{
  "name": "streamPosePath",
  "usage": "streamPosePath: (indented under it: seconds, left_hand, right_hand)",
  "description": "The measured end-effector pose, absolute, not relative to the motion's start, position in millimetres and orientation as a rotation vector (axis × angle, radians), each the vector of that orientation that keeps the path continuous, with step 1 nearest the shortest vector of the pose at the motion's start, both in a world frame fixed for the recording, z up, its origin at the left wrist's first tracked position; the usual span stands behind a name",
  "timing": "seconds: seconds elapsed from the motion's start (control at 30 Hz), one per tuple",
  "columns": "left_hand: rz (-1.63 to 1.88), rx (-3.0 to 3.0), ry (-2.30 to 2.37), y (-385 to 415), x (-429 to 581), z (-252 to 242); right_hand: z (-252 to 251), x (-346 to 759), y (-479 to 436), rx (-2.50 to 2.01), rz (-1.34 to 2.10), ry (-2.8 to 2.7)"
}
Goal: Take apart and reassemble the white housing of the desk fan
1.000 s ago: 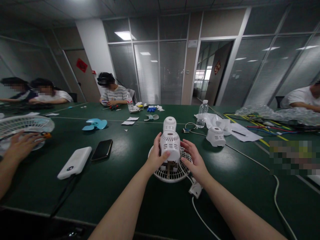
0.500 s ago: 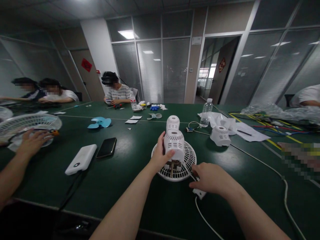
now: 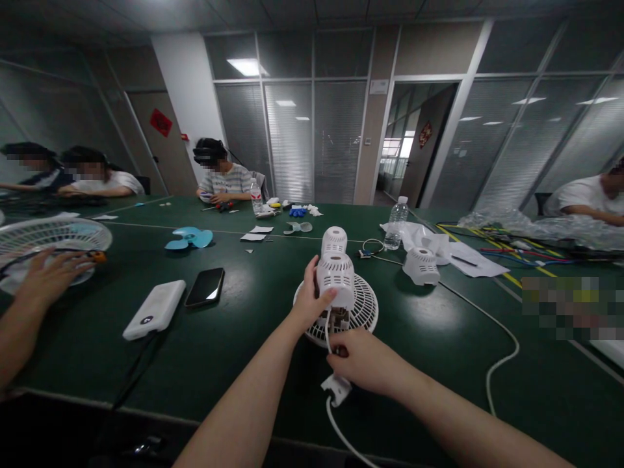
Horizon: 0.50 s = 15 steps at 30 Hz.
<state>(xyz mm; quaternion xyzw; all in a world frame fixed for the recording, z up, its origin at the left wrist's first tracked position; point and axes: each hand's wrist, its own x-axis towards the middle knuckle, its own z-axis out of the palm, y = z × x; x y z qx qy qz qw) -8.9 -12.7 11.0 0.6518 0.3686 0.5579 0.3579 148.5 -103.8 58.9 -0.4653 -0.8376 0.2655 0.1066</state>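
Two hands: both are at the white vented housing (image 3: pixel 335 276), which stands around the middle of the bench (image 3: pixel 224 351), nearer its near edge than its far one.
Left hand (image 3: pixel 311 300): curved around the housing's left flank, thumb laid across its lower front.
Right hand (image 3: pixel 358 356): fingertips drawn together, seemingly pinching the white cord (image 3: pixel 327 330) just below the housing (the exact contact is partly covered by the fingers).
Grille (image 3: pixel 364 304): lies flat on the bench beneath the housing.
Plastic piece (image 3: pixel 336 390): white, on the cord's run, just beyond the right hand toward the near edge.
Handling: a firm left hold should stop the housing rocking; the cord is best guided lightly, with slack, never tugged where it meets the opening.
Opening: its inner parts are dark and small; where the cord enters cannot be made out.
Second dome (image 3: pixel 334 239): toward the far edge behind the housing; whether the two join is hidden.
Cut off: the cord leaves at the bottom; a neighbour's hand (image 3: pixel 51 276) shows at the left, body out of view.
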Motion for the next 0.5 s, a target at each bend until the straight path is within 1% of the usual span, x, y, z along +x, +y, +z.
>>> streamPosePath:
  seconds: [0.13,0.23,0.4,0.5]
  left_hand:
    - [1.456,1.688,0.916,-14.8,-8.9,13.1]
    - [1.446,1.685,0.912,-16.1,-9.4,14.1]
    - [1.44,1.672,0.877,-15.9,-9.2,14.5]
    - [1.446,1.684,0.876,-14.7,-9.3,14.4]
  right_hand:
    - [41.8,136.4,-106.6,-1.331,0.903,-2.289]
    - [37.3,139.3,-106.9,-1.319,0.964,-2.263]
    - [38.5,149.6,-106.6,-1.364,1.037,-2.29]
    - [48.5,155.5,-107.2,-1.424,1.048,-2.3]
